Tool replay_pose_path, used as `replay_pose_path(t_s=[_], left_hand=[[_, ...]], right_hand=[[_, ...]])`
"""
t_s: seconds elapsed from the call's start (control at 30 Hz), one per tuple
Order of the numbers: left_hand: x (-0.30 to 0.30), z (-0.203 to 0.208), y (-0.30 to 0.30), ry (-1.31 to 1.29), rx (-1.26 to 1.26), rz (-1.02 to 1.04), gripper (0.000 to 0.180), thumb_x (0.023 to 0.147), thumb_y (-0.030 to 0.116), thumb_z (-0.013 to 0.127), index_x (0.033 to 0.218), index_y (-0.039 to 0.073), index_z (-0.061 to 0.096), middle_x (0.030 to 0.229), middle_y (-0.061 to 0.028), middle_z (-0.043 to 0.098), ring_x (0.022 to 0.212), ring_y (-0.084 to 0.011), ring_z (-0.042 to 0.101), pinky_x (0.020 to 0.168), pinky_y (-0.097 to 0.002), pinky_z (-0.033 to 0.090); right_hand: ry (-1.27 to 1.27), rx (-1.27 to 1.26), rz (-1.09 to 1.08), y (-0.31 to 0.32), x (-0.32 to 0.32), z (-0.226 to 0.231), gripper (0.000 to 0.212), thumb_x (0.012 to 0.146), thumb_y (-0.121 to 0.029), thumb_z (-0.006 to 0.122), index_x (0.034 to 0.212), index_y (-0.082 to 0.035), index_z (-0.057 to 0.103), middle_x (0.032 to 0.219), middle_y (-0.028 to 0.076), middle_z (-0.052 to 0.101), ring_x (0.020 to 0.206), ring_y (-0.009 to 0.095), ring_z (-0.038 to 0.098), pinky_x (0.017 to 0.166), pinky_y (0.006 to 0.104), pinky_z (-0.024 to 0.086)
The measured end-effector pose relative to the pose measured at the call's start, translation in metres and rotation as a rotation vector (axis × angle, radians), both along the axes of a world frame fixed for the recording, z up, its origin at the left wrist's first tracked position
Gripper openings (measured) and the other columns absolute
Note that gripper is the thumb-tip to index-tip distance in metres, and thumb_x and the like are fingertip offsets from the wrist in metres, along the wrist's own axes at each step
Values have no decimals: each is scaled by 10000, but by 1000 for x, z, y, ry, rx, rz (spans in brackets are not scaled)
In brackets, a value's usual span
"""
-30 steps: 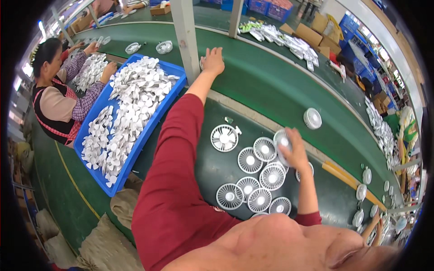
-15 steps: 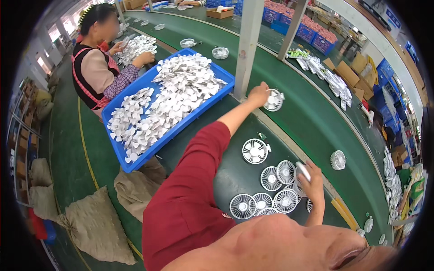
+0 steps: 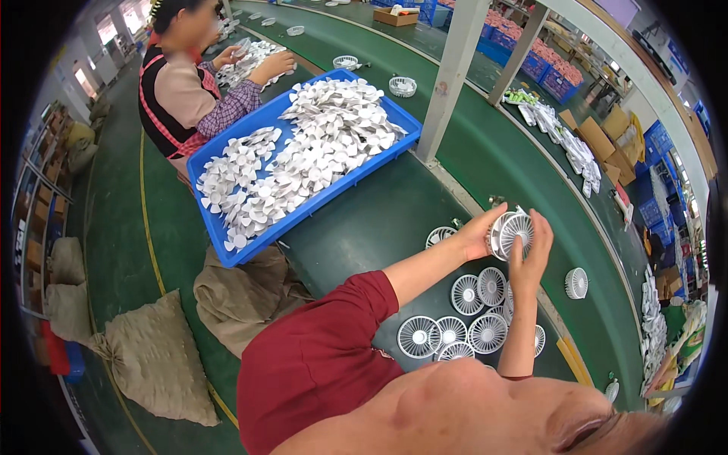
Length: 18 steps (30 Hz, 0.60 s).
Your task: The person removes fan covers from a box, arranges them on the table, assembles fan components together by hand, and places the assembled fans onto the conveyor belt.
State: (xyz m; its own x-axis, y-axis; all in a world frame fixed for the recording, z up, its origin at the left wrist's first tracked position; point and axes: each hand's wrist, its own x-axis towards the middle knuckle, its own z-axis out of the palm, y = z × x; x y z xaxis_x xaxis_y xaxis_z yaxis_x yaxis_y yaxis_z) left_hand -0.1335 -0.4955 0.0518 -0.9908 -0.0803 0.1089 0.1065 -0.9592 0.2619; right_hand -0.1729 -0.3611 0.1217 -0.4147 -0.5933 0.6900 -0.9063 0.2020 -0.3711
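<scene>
Over the belt's near edge, both my hands meet at a small white fan. My left hand [image 3: 477,233] grips the round fan housing [image 3: 495,239] from its left side. My right hand [image 3: 534,249] has its fingers around a white spoked grille cover [image 3: 513,227], which lies against the housing's open face. Whether the two are snapped together cannot be seen. Behind my left forearm, another fan housing [image 3: 439,236] rests on the dark table, partly hidden. Below my hands several loose white grille covers [image 3: 487,334] lie overlapping.
A blue tray [image 3: 318,203] heaped with white fan blades [image 3: 326,129] stands at the left. Beyond it a co-worker [image 3: 182,83] handles parts. A white post [image 3: 453,83] rises beside the green belt [image 3: 485,163], where another fan part [image 3: 576,283] lies. Sacks [image 3: 155,360] sit on the floor.
My left hand has drawn back from the belt with the fan housing and moved right. My right hand has lifted a grille cover up to it. The view has shifted slightly.
</scene>
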Motion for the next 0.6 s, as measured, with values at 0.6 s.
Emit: replay_pose_path(t_s=[0.6], left_hand=[[31, 44, 39, -35, -1263, 1434, 385, 917, 136, 500, 1275, 0, 459, 1247, -186, 505, 1141, -339, 484, 1017, -421, 355]], right_hand=[[-1054, -241, 346, -27, 17, -32, 485, 1037, -347, 350, 1439, -77, 371, 1422, 102, 431, 1305, 216, 426, 1097, 347, 332]])
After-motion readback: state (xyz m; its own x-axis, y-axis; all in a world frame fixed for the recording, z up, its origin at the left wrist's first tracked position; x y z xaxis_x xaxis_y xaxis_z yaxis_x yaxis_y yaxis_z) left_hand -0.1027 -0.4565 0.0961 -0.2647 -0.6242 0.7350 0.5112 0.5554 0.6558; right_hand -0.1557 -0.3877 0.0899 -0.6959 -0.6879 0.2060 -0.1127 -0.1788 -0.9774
